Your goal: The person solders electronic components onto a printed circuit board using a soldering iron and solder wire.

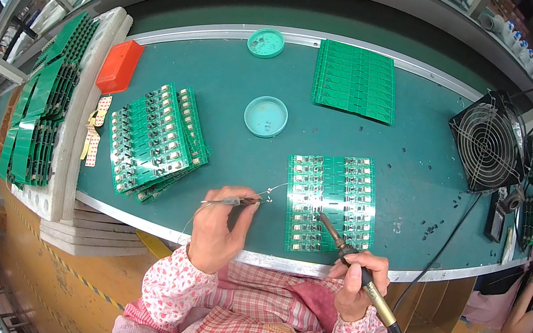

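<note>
My right hand [360, 281] is closed round a soldering iron [369, 288], whose tip rests on or just above the middle of a green circuit board panel [331, 202]. My left hand [220, 226] pinches a slim metal tool [229, 201] that looks like tweezers, together with thin solder wire [277, 186]. The wire's free end reaches the panel's left edge, while more of it hangs beside the wrist. Tiny pale parts [268, 199] lie by the left fingertips. Rows of small white and black components fill two bands on the panel.
Populated panels [151, 140] are stacked at left, near a red bin [119, 66]. Two round turquoise dishes [269, 98] and bare green panels [356, 81] sit farther back. A black fan [489, 144], a cable [438, 255] and scattered black bits occupy the right. Another person's arm [531, 288] shows far right.
</note>
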### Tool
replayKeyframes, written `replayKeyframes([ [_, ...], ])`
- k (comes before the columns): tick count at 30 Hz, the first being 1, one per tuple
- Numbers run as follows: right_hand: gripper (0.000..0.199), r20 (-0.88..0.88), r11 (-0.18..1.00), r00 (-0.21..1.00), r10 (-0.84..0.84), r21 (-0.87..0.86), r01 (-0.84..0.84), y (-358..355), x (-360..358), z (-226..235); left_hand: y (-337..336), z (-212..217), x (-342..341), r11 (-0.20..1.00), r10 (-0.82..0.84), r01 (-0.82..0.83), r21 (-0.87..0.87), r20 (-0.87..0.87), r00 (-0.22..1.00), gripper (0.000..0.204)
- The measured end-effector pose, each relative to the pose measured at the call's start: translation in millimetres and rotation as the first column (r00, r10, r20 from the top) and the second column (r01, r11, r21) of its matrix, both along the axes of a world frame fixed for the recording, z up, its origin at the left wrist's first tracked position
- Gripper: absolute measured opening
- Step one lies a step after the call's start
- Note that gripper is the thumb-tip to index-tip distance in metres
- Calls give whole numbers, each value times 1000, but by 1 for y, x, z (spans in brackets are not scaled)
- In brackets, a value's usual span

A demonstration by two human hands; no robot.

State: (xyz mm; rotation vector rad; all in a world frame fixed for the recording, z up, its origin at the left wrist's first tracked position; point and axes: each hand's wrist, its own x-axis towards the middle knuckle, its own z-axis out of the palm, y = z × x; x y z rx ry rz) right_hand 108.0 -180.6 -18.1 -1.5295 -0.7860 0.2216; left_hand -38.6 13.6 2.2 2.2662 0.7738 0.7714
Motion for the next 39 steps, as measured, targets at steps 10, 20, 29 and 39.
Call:
replayKeyframes([
  [10, 11, -4, 1000, 1000, 6, 23, -6, 1, 1, -1, 0, 0, 4, 1000, 0, 0, 17, -9, 1000, 17],
  [20, 11, 23, 1000, 1000, 7, 2, -7, 1, 1, 2, -1, 2, 5, 998, -17, 18, 58, -17, 1000, 15],
  [29, 11, 25, 998, 999, -33, 46, 31, 1, -1, -2, -16, 7, 13, 995, -78, 80, -62, 38, 996, 14],
  [39, 11, 7, 1000, 1000, -10, 9, 10, -4, -2, -2, -26, 7, 21, 985, -168, 168, -33, 6, 986, 19],
])
